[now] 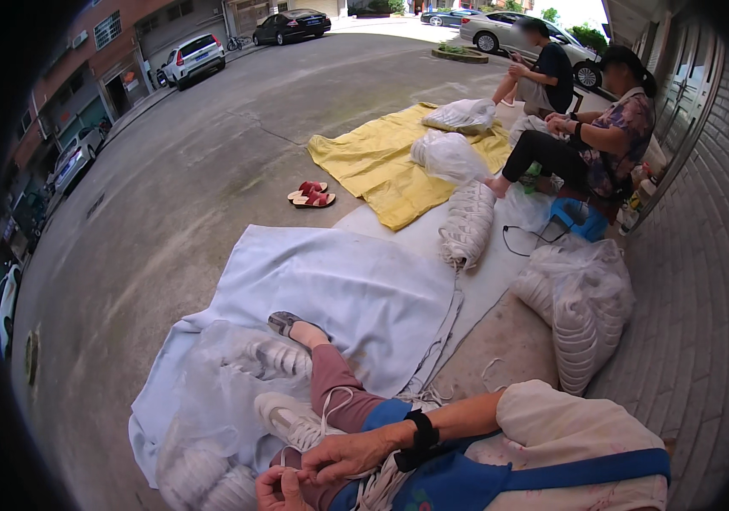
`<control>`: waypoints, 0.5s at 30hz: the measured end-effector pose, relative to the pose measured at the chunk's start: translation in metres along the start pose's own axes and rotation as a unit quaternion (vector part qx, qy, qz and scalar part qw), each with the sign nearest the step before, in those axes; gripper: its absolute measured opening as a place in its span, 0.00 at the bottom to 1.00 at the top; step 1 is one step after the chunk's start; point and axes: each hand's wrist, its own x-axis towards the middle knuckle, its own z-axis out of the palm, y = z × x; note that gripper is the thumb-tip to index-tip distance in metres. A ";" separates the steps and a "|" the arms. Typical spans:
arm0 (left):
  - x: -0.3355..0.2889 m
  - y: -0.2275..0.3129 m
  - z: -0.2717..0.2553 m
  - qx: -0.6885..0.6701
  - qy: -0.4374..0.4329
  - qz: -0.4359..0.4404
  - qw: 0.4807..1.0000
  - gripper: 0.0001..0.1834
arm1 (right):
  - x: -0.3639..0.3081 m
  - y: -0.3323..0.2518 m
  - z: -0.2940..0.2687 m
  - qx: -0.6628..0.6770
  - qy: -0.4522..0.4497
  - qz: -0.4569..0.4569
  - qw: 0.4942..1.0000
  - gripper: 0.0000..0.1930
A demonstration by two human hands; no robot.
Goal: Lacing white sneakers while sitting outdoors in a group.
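Note:
At the lower edge my left hand and my right hand meet over my lap, thumbs and fingertips pinched together. Between them runs a thin white shoelace, partly hidden by the fingers. Just beyond my hands a white shoe upper rests against my leg, with a loose lace looping up beside it. More white laces hang in a bundle across my blue apron, beneath my right wrist. A black band circles that wrist.
A clear plastic bag of white pieces lies left of my legs on a pale blue cloth. Another full bag stands by the brick wall. Two people sit ahead near a yellow sheet; red sandals lie left.

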 end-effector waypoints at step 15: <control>-0.027 -0.045 0.003 -0.031 -0.088 -0.014 0.996 0.23 | 0.007 -0.019 0.013 0.109 0.001 0.018 0.994 0.08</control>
